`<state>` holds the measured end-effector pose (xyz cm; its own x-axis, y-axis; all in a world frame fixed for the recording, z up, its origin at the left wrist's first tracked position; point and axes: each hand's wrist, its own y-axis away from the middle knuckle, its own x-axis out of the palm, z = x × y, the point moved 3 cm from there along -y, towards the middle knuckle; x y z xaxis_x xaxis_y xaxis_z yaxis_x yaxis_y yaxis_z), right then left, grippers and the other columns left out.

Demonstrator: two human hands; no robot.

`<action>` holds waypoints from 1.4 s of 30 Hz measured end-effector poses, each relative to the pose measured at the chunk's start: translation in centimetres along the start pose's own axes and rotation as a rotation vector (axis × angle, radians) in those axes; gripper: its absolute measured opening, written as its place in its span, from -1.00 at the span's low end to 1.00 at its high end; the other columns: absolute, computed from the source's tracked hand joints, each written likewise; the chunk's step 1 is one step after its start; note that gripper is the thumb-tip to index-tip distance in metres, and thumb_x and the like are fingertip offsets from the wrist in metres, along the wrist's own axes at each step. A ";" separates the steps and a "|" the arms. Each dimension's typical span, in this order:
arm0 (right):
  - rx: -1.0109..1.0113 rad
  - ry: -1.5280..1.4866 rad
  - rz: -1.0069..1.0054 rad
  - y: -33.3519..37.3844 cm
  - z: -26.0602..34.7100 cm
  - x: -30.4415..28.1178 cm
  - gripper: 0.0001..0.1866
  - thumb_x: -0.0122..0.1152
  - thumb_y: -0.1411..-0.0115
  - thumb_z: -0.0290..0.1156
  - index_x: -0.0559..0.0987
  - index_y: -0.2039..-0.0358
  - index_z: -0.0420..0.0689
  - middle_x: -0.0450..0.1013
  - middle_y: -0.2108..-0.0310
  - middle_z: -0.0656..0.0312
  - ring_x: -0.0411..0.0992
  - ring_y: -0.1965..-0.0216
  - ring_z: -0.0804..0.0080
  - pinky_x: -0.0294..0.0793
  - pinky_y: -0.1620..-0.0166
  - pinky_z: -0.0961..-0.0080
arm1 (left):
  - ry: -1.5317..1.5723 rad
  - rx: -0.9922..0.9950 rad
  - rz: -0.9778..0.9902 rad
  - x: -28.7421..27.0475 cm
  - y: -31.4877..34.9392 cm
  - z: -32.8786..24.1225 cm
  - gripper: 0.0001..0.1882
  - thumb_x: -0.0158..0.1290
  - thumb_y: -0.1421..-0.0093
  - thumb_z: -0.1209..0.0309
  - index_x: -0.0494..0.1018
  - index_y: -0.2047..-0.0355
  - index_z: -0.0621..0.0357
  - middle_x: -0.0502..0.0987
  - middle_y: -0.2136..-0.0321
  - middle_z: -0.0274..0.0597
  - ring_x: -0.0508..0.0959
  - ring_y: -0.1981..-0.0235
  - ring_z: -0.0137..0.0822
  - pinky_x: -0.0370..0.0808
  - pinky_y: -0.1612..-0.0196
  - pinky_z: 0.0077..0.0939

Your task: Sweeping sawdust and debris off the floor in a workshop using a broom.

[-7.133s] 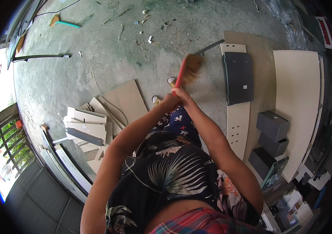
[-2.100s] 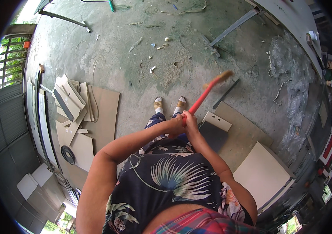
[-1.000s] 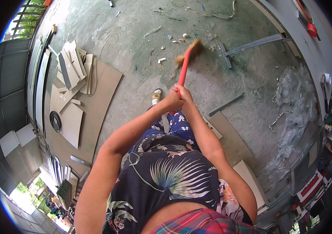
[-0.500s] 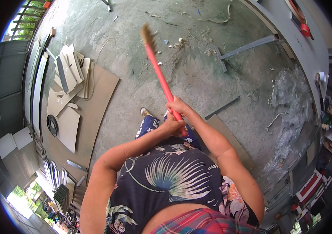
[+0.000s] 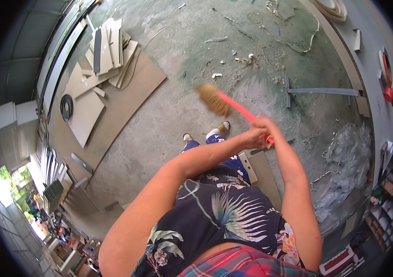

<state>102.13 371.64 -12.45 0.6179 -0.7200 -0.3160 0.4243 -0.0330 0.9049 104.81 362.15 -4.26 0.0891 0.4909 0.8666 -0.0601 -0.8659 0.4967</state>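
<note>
A broom (image 5: 224, 102) with a pink-red handle and straw-coloured bristles is gripped by both hands. The left hand (image 5: 251, 138) and the right hand (image 5: 265, 125) are closed around the handle's upper end, touching each other, the right one just above the left. The handle is slanted up and to the left from the hands, and the bristle head is seen above the concrete floor (image 5: 169, 124); whether it touches the floor cannot be told.

Just below the bristle head, two feet (image 5: 208, 135) in pale shoes are seen on the floor. Beyond the bristle head, small scraps of debris (image 5: 233, 57) are scattered, with loose cords (image 5: 293, 41) farther out. To the right of the broom a grey bar (image 5: 321, 91) lies flat on the floor, and crumpled clear plastic (image 5: 349, 161) is heaped lower down on that side. Beside the feet, to the right, a flat board (image 5: 263, 173) is laid on the floor. Well to the left of the broom, a large brown sheet (image 5: 118, 106) carries a pile of pale panels (image 5: 106, 51), and a black coil (image 5: 66, 107) rests at its far-left edge.
</note>
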 end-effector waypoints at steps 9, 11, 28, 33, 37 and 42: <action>-0.106 -0.237 -0.519 0.7 3.4 -6.5 -0.75 0.07 0.11 -0.48 0.31 0.39 -0.26 0.31 0.72 0.18 0.32 0.72 0.44 0.31 0.67 0.47 | -0.193 0.228 -0.113 2.1 2.0 -5.4 -0.52 -0.01 0.03 0.41 0.04 0.12 0.01 0.39 0.57 -0.26 0.48 0.59 -0.36 0.42 0.55 -0.57; -0.308 -0.265 -0.531 1.9 4.8 -4.1 -0.74 0.06 0.11 -0.49 0.32 0.35 -0.23 0.32 0.68 0.18 0.31 0.71 0.47 0.31 0.67 0.50 | -0.123 0.342 -0.174 3.0 4.1 -4.5 -0.66 -0.05 0.10 0.51 0.15 0.28 0.15 0.38 0.66 -0.18 0.46 0.69 -0.33 0.38 0.73 -0.51; -0.077 -0.528 0.044 -7.9 15.4 0.6 -0.87 0.10 0.09 -0.46 0.40 0.49 -0.19 0.32 0.73 0.28 0.27 0.72 0.56 0.27 0.68 0.58 | 0.014 0.221 -0.446 -7.7 7.8 -11.5 -0.86 -0.10 0.10 0.45 0.29 0.45 0.13 0.39 0.65 -0.29 0.43 0.71 -0.43 0.32 0.67 -0.62; -0.132 -0.637 -0.351 -8.9 18.0 -5.4 -0.83 0.07 0.10 -0.46 0.34 0.47 -0.21 0.32 0.73 0.21 0.34 0.73 0.46 0.33 0.68 0.48 | -0.167 0.223 -0.362 -6.8 8.7 -18.0 -0.67 -0.05 0.14 0.50 0.18 0.30 0.13 0.37 0.66 -0.23 0.43 0.73 -0.37 0.33 0.73 -0.54; -0.267 -0.514 -0.418 -6.1 22.9 -4.7 -0.79 0.04 0.09 -0.49 0.31 0.38 -0.21 0.31 0.72 0.19 0.33 0.74 0.45 0.33 0.69 0.49 | 0.074 0.414 -0.506 -6.7 12.0 -17.9 -0.60 -0.07 0.17 0.58 0.11 0.27 0.07 0.35 0.61 -0.12 0.44 0.73 -0.24 0.41 0.75 -0.39; -0.370 -0.498 -0.076 -3.2 27.1 -1.7 -0.68 0.06 0.03 -0.46 0.31 0.21 -0.16 0.27 0.71 0.31 0.23 0.75 0.62 0.25 0.70 0.66 | 0.049 0.320 -0.633 -5.9 14.6 -16.7 -0.65 -0.09 0.14 0.61 0.11 0.29 0.24 0.33 0.70 -0.12 0.43 0.75 -0.23 0.43 0.75 -0.33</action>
<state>81.78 354.17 -7.03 0.2318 -0.9649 -0.1235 0.7114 0.0815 0.6981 86.83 348.22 -1.33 -0.0348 0.9064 0.4211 0.2839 -0.3950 0.8737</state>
